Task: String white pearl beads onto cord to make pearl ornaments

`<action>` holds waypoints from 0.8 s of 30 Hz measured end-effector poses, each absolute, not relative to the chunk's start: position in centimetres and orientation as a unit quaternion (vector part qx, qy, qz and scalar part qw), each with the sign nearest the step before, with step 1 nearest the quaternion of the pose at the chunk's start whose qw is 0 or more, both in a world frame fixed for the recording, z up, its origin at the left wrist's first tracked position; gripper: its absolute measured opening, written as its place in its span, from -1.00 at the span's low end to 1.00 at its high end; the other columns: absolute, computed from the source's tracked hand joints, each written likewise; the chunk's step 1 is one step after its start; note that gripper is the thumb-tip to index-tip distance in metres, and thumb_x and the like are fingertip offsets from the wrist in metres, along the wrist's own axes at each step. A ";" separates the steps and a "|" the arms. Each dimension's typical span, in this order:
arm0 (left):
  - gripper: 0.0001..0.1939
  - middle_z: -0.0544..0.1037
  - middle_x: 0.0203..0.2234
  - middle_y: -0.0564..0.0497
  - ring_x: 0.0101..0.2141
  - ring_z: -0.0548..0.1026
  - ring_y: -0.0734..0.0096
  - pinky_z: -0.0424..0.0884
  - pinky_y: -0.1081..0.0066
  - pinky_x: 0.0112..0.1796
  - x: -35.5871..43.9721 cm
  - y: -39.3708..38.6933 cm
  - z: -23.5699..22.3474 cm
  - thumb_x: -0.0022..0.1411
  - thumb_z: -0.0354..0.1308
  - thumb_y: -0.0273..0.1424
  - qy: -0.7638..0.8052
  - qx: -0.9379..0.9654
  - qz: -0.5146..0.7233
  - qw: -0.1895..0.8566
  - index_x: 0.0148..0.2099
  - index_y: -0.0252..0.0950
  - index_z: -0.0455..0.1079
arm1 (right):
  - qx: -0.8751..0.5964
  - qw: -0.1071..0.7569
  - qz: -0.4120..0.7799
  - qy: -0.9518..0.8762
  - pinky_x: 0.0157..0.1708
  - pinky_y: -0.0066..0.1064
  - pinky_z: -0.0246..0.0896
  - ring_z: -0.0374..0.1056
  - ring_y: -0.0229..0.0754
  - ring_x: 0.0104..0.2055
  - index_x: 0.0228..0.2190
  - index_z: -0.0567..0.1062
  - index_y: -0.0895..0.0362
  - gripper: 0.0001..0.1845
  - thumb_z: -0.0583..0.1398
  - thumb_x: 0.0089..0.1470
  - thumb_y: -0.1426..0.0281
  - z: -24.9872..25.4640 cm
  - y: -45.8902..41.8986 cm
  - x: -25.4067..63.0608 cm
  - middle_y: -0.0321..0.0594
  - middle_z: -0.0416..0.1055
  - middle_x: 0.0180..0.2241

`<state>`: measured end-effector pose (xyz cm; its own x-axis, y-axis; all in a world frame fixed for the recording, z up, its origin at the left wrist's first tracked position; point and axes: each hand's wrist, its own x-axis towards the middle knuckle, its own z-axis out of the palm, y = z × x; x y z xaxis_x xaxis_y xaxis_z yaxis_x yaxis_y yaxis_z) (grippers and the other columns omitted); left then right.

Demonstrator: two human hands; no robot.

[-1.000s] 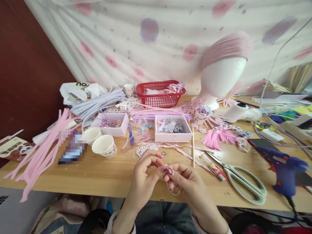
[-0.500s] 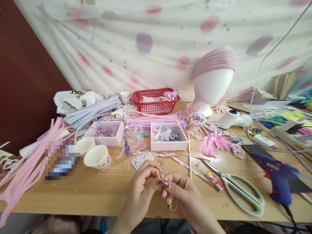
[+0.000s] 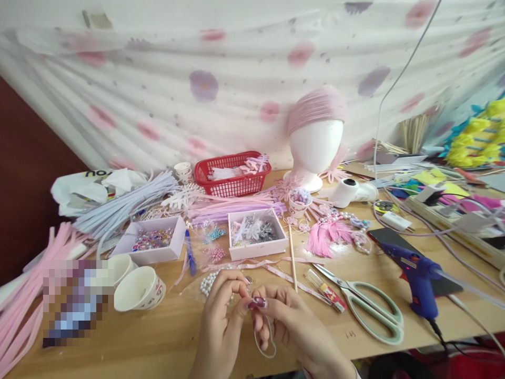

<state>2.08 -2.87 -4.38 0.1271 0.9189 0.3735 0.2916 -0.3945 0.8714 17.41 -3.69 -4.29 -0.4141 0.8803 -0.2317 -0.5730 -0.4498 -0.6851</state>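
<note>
My left hand (image 3: 224,310) and my right hand (image 3: 286,318) meet at the front of the table, thumbs and fingertips pinched together. A thin white cord (image 3: 272,353) hangs in a loop below the fingers of my right hand. Whatever small piece sits between the fingertips is mostly hidden; I cannot make it out. Just behind my left hand lies a clear bag of white pearl beads (image 3: 208,284). A printed pink ribbon (image 3: 276,271) and a wooden stick (image 3: 292,258) lie beyond my right hand.
Scissors (image 3: 369,305), a blue glue gun (image 3: 418,279) and a phone (image 3: 445,281) lie to the right. Paper cups (image 3: 138,289) and a bead box (image 3: 158,252) stand left. Behind are a charm box (image 3: 258,247), a red basket (image 3: 232,187) and a foam head (image 3: 315,142).
The view has turned to the right, so things appear shifted left. My hands stay pinched together, and the cord loop below my right hand hangs larger and lower.
</note>
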 end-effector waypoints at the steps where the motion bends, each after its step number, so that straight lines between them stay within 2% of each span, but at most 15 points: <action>1: -0.79 0.49 -0.31 0.00 -0.24 0.48 0.27 0.40 0.40 -0.18 2.2 -2.6 -4.1 0.39 0.11 -0.31 0.444 0.688 0.491 0.297 -0.35 -0.18 0.38 | -0.293 0.456 0.798 -0.263 -0.63 -0.58 0.24 0.34 -0.39 -0.67 -0.48 0.52 0.24 -0.59 0.46 -0.04 0.15 -4.0 -3.5 17.6 -0.28 0.47 -0.60; 7: -0.84 0.49 -0.32 0.02 -0.26 0.51 0.33 0.41 0.43 -0.21 2.8 -0.6 -2.0 0.38 0.09 -0.44 0.425 0.737 0.478 0.216 -0.31 -0.18 0.35 | -0.302 0.467 0.778 -0.293 -0.57 -0.58 0.23 0.34 -0.41 -0.64 -0.47 0.52 0.24 -0.55 0.48 -0.10 0.12 -2.5 -1.5 18.7 -0.27 0.50 -0.58; 11: -0.84 0.51 -0.33 0.00 -0.25 0.52 0.27 0.44 0.39 -0.22 2.9 0.9 -1.2 0.36 0.12 -0.38 0.437 0.716 0.506 0.203 -0.33 -0.18 0.39 | -0.326 0.473 0.760 -0.304 -0.56 -0.56 0.22 0.31 -0.41 -0.65 -0.47 0.52 0.23 -0.52 0.49 -0.15 0.08 -2.1 -0.3 19.1 -0.29 0.48 -0.59; 13: -0.80 0.52 -0.31 -0.03 -0.27 0.51 0.27 0.46 0.37 -0.24 2.6 1.6 -0.9 0.35 0.16 -0.29 0.460 0.655 0.549 0.241 -0.35 -0.20 0.40 | -0.333 0.477 0.752 -0.308 -0.56 -0.56 0.22 0.33 -0.40 -0.64 -0.48 0.52 0.23 -0.52 0.50 -0.16 0.09 -2.1 0.2 19.6 -0.28 0.50 -0.59; 16: -0.72 0.56 -0.26 -0.03 -0.47 0.47 0.44 0.49 0.41 -0.38 2.1 2.5 -0.3 0.31 0.22 -0.13 0.473 0.522 0.594 0.388 -0.29 -0.24 0.43 | -0.354 0.487 0.728 -0.328 -0.50 -0.53 0.26 0.38 -0.36 -0.59 -0.48 0.52 0.22 -0.56 0.50 -0.13 0.14 -2.4 0.4 20.6 -0.25 0.54 -0.57; 19: -0.64 0.57 -0.45 0.04 -0.60 0.42 0.53 0.47 0.48 -0.49 1.8 3.1 0.5 0.14 0.37 -0.07 0.436 0.408 0.612 0.518 -0.29 -0.27 0.45 | -0.377 0.492 0.691 -0.372 -0.45 -0.47 0.27 0.42 -0.30 -0.54 -0.45 0.49 0.18 -0.57 0.49 -0.11 0.13 -2.9 0.4 21.8 -0.23 0.55 -0.54; 21: -0.58 0.49 -0.59 0.11 -0.60 0.44 0.51 0.46 0.53 -0.54 1.7 3.5 1.2 -0.02 0.48 -0.08 0.406 0.347 0.647 0.545 -0.35 -0.28 0.46 | -0.386 0.491 0.672 -0.397 -0.44 -0.45 0.27 0.43 -0.27 -0.52 -0.45 0.47 0.16 -0.55 0.48 -0.10 0.09 -3.3 0.3 22.5 -0.24 0.55 -0.55; 24: -0.56 0.45 -0.65 0.14 -0.62 0.44 0.53 0.47 0.57 -0.57 1.8 4.1 2.0 -0.20 0.57 -0.13 0.390 0.288 0.694 0.532 -0.44 -0.29 0.47 | -0.409 0.475 0.644 -0.440 -0.39 -0.40 0.27 0.45 -0.23 -0.48 -0.43 0.44 0.14 -0.60 0.44 -0.03 0.13 -3.7 0.1 23.4 -0.22 0.57 -0.52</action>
<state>1.75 4.06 1.96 -0.2687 0.9631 -0.0149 -0.5137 -0.1302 0.8480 23.40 0.10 -3.67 -0.2152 0.9705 -0.1086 -0.2515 -0.1625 -0.9541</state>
